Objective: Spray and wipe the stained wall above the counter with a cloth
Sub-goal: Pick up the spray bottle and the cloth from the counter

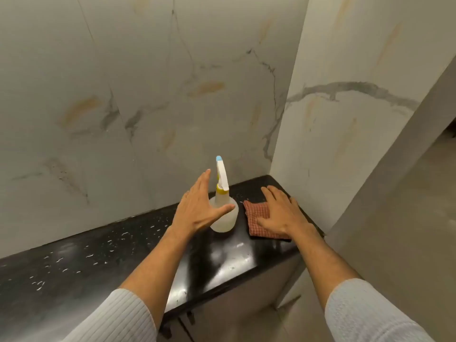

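My left hand (197,208), fingers straight and spread, hovered just left of the spray bottle (225,219); my right hand (280,214) lay flat on the red checked cloth (255,209).

Black polished stone counter (103,255), dotted with white flecks (61,261). A translucent spray bottle (227,222) stands upright on it; a reddish checked cloth (254,209) lies flat just right of the bottle.

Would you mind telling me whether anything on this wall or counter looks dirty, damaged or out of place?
Orange-brown smears stain the marble wall above the counter, whose left part carries white specks. The spray bottle stands upright and the cloth lies flat under the right hand; nothing looks spilled.
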